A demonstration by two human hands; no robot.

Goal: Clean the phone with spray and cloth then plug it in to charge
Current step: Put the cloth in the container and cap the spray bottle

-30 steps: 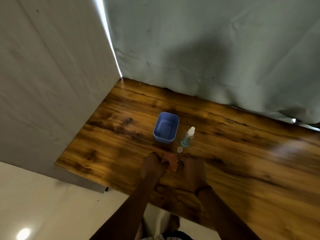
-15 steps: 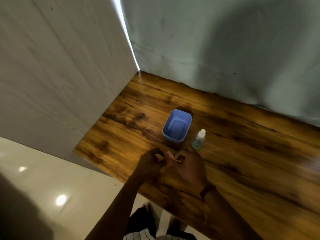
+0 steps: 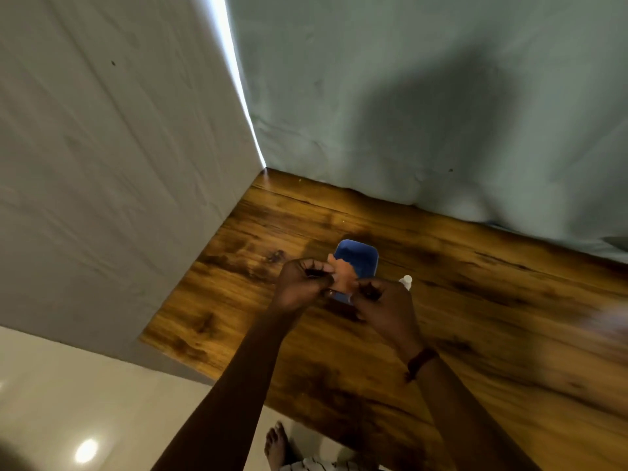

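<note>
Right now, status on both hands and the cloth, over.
Left hand and right hand both pinching small crumpled orange cloth, above blue plastic tub. White-capped spray bottle standing behind right hand. No phone visible.

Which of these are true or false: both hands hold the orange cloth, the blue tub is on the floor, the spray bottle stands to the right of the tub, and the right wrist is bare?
1. Both hands hold the orange cloth. True: left hand and right hand pinch it.
2. The blue tub is on the floor. False: it sits on the wooden table.
3. The spray bottle stands right of the tub. True.
4. The right wrist is bare. False: it wears a dark band.
</note>
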